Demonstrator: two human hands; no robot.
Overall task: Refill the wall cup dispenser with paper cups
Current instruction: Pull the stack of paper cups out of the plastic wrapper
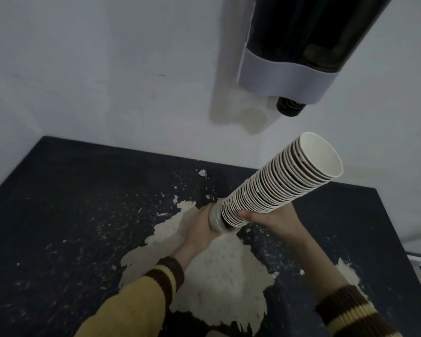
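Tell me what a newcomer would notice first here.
A long stack of paper cups slants up rightward at the centre, the left hand and right hand gripping its lower end. Top right, the dark dispenser hangs on the white wall. The dark table below shows pale worn patches.

desk (71, 203): dark top in front of me, far edge against the wall (107, 69) | surface: dark coating peeled off in a big pale patch (216, 263) at the middle, a smaller pale patch (348, 273) near the right edge | lying on it: pale flakes (202, 172) and specks scattered around the patches, thickest toward the wall
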